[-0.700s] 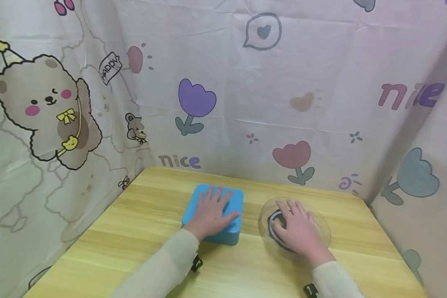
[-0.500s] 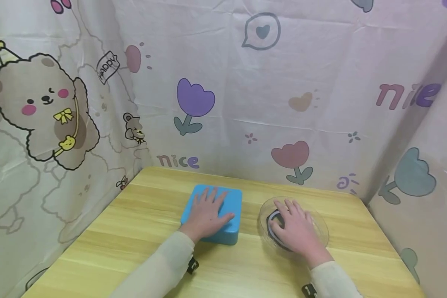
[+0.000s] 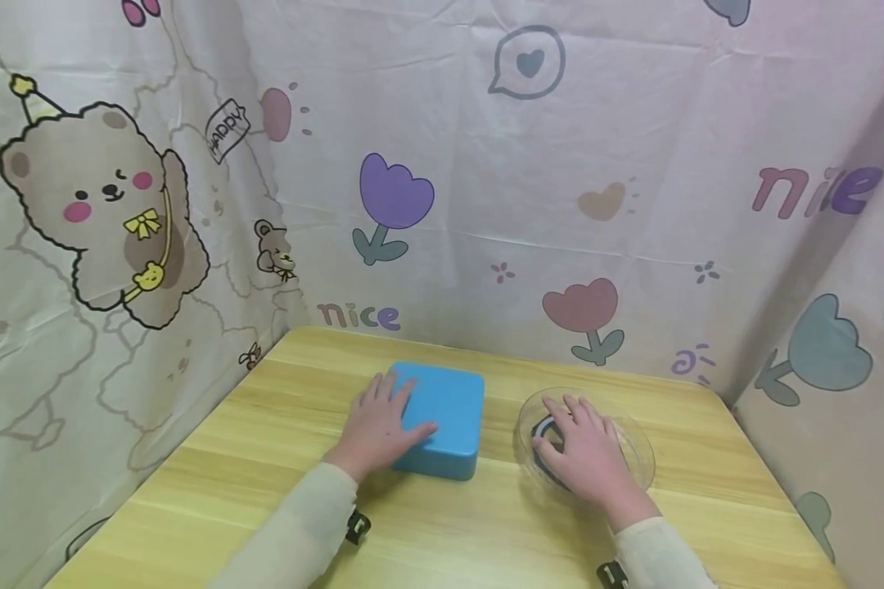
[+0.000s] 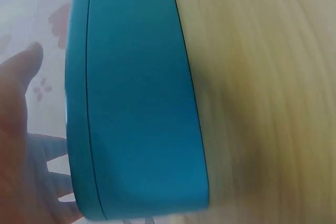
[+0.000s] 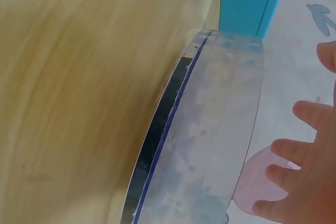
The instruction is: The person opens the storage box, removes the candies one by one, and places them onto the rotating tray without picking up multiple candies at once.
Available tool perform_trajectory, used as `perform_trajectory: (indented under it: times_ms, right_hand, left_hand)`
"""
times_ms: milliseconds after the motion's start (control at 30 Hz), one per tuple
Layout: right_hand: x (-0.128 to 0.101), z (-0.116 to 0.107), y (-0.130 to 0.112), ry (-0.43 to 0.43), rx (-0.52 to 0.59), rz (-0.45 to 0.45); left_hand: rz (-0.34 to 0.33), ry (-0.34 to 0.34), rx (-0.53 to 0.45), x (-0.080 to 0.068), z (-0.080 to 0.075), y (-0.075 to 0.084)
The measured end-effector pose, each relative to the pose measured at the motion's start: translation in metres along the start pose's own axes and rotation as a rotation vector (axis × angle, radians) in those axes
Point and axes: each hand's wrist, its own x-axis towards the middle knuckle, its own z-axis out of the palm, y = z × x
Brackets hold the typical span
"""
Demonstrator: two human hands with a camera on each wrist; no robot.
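I see my left hand (image 3: 378, 425) lying flat with straight fingers on the left edge of the square blue plastic box (image 3: 442, 417), mid-way across the pale wooden surface (image 3: 228, 483). My right hand (image 3: 585, 458) rests spread, fingers relaxed, on top of the clear round plastic lidded dish (image 3: 637, 458) just right of the box, apart from it. A dark rim shows under the lid.

curtained booth, cartoon drapes (image 3: 486, 164), wooden table (image 3: 265, 458)
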Motion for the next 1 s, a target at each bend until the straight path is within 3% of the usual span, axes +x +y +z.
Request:
perform_trajectory:
  times_ms: [200, 333, 600, 1000]
  right_hand:
    - [-0.001, 0.000, -0.001, 0.003, -0.003, -0.003]
    - [-0.002, 0.001, -0.002, 0.003, -0.002, -0.009]
    - [0.000, 0.001, -0.007, -0.003, -0.013, -0.027]
    - [0.010, 0.011, -0.018, -0.010, 0.066, -0.049]
  left_hand:
    - [-0.077, -0.035, -0.080, -0.004, -0.001, -0.020]
    - [-0.124, -0.071, -0.188, -0.008, -0.001, -0.036]
    - [-0.216, -0.236, -0.383, -0.013, -0.005, -0.060]
    - [-0.165, -0.337, -0.476, -0.016, -0.007, -0.067]
